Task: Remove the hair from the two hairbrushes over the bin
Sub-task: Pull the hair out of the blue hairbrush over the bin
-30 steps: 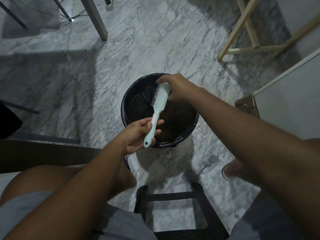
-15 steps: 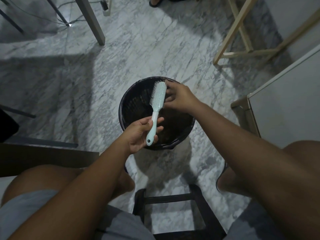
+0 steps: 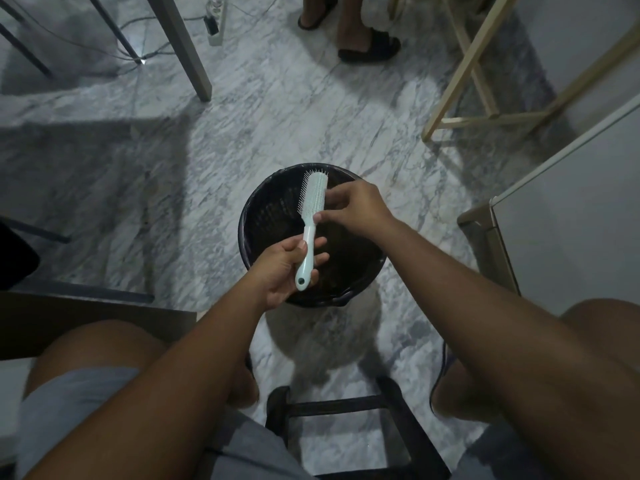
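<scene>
Gripping the handle, the left hand (image 3: 284, 268) holds the hairbrush (image 3: 309, 216) lengthwise over the bin (image 3: 256, 216), head pointing away, bristles left; the right hand (image 3: 353, 209) pinches its neck.

The seated person wears grey shorts (image 3: 79, 403), with both forearms bare and no sleeves showing.

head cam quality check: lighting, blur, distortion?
Head view: dim, light from upper left casting long shadows across the marble floor; pale mint plastic hairbrush and both hands, left and right, sharp; black round bin interior lost in dark; wide-angle bends edges; forearms softly blurred.
</scene>
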Tool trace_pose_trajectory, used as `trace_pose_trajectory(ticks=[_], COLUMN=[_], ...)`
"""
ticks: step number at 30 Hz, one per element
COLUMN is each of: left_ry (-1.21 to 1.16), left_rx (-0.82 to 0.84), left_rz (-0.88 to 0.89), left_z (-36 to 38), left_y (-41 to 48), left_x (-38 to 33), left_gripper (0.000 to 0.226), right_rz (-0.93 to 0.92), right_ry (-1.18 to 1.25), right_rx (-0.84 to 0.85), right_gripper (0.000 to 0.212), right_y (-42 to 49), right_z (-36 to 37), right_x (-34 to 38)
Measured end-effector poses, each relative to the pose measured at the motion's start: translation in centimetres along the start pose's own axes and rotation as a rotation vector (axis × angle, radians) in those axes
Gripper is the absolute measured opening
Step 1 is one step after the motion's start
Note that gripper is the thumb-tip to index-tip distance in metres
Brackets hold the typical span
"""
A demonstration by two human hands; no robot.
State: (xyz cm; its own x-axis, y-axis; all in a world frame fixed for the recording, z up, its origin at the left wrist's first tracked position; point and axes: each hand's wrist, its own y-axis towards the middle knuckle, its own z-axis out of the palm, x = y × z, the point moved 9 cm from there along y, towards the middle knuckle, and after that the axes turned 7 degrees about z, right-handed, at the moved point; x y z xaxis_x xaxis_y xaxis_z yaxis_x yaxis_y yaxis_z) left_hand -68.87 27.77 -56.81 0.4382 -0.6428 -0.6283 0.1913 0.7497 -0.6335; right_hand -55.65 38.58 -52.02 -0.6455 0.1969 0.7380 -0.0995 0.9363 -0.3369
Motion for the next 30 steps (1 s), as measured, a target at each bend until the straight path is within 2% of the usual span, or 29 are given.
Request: trace_pose_trajectory(ticks=[4,8,11,12,15,18,20,23,27,30], left_ry=[-0.018,0.052,0.078,0.079,0.068,0.079,0.075,0.048,0.127,0.188], left_rx=[-0.021,-0.029,-0.026,-0.029,-0.033,-0.052,-0.072,-0.098,-0.087,-0.075], left_rz=[0.022,0.007,0.002,0.003,0.004,-0.014,-0.025,-0.026,-0.016,-0.018], left_z=[0.0,-0.1,0.4,0.6,1.3,1.3,1.1,0.8,1.1,1.3], left_y=[0.1,0.0,-0.1,0.0,0.1,0.3,0.3,0.2,0.1,-0.2], left_x=[-0.8,-0.5,-0.2,0.0,0.5,1.2,1.7,1.8,1.6,1.7], left_gripper=[0.028,0.027,0.026,0.027,0.032,0.033,0.033,0.033,0.031,0.030], right_rz=[0.006,0.071,0.041,0.032,0.043,0.117,0.160,0.202,0.213,0.214], right_ry=[-0.034,0.046,-0.038,-0.098,-0.150,-0.073,-0.004,0.065,0.061,0.074], right_rx=[-0.108,-0.280,-0.174,-0.164,-0.207,-0.272,-0.330,-0.327,-0.127,-0.189], right_gripper=[0.014,0.021,0.061,0.066,0.047,0.020,0.013,0.017,0.035,0.033], right_y=[0.1,0.3,0.2,0.1,0.5,0.9,0.9,0.7,-0.4,-0.7], right_z=[-0.4,-1.9,-0.9,-0.7,-1.1,-1.6,-2.4,-2.5,0.4,-0.1], right_x=[0.2,-0.2,0.9,1.3,1.2,-0.1,-1.1,-2.5,-2.9,-3.0])
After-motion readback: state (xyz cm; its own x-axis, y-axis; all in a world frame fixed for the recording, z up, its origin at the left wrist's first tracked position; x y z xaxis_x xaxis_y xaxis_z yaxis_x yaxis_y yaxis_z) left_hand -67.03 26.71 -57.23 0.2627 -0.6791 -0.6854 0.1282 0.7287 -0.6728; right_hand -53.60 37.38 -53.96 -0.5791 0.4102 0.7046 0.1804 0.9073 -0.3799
